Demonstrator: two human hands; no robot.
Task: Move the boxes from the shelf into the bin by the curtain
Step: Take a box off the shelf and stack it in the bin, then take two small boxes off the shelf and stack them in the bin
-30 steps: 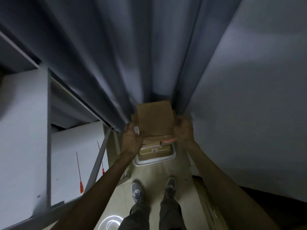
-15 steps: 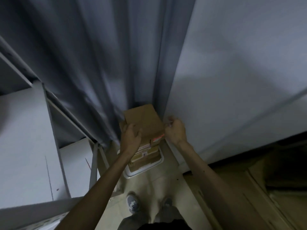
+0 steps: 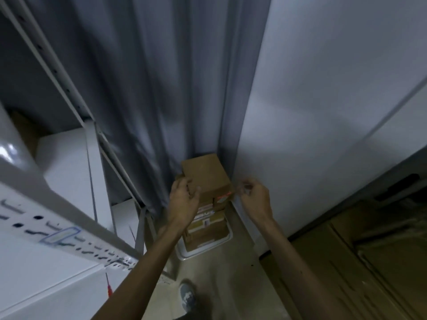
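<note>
Cardboard box (image 3: 205, 174), flat and brown, tops the stack (image 3: 205, 229) in the white plastic bin (image 3: 182, 251). The left hand (image 3: 182, 202) is at its 9 o'clock edge, grip unclear. The right hand (image 3: 254, 199), at 3 o'clock, is released.

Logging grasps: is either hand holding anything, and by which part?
The right hand holds nothing and is apart from the top box. The left hand sits at its left edge; whether it has a grip cannot be told.
</note>
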